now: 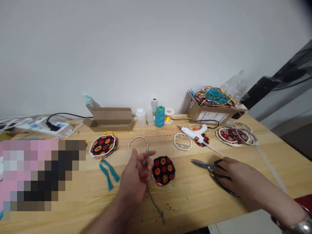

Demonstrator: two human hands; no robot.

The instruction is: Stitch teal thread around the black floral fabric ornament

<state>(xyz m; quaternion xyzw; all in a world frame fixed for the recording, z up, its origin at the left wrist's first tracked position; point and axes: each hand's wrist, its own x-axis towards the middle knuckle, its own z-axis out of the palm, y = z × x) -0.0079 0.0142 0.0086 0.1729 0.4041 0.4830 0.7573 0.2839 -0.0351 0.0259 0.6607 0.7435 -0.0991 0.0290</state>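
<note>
My left hand (pixel 138 177) is closed, pinching a teal thread (pixel 155 203) whose loose end hangs down over the table. My right hand (pixel 237 174) has its fingers on the black handles of the scissors (pixel 207 166); the blades point left and lie partly open on the wood. Just right of my left hand lies a round patterned fabric piece (pixel 163 170) with a pale edge. Behind that hand is a thin wooden ring (pixel 138 138). A finished-looking ornament (pixel 103 146) with teal tassels (pixel 109 175) rests farther left.
A white glue gun (pixel 195 132) lies beside a lattice frame (pixel 182 141). Toward the wall stand a teal thread spool (pixel 160 117), a white bottle (pixel 141 117) and an open cardboard box (pixel 112 125). A filled carton (pixel 212 113) is at back right; a power strip (pixel 52 128) lies left.
</note>
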